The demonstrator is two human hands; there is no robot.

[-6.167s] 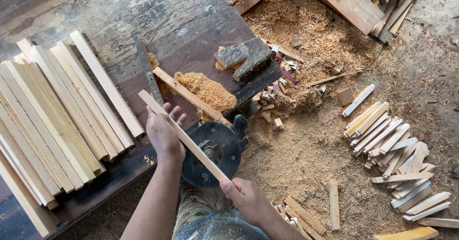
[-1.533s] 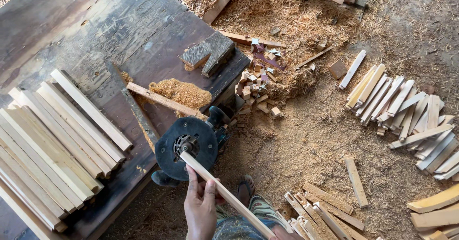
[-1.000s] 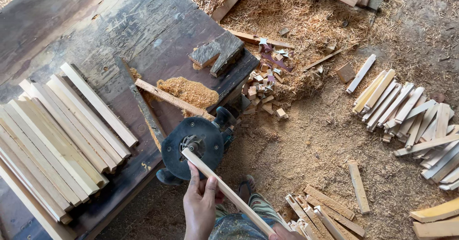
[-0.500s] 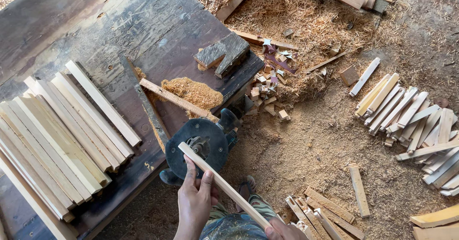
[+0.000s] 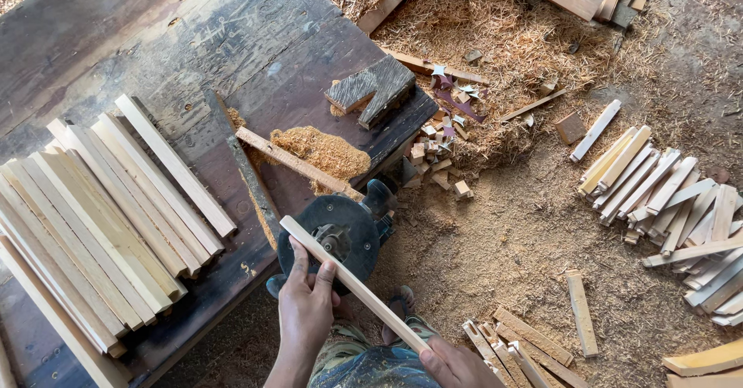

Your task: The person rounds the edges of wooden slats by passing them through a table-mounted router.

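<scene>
- The wooden strip you hold is pale, straight and square-edged, thin for its length. It runs on a diagonal from over the round black power tool down to the bottom edge of the view, near your knees.
- Your left hand grips the strip near its upper end, fingers curled round it from below, right over the tool's body.
- Your right hand closes on the strip's lower end at the bottom edge; only part of that hand shows.
- One strip is in your hands. Beside it, on the left of the worktop, lies a stack of similar strips, well over a dozen, side by side; the exact count cannot be told.
- Two dark weathered blocks rest near the worktop's right edge, touching each other.
- One longer batten lies across the worktop, with a heap of sawdust against it.
- The worktop is a dark, scratched, worn board.
- The floor is covered in sawdust and shavings. A pile of short offcuts lies to the right, and a few more short pieces are near your right hand.
</scene>
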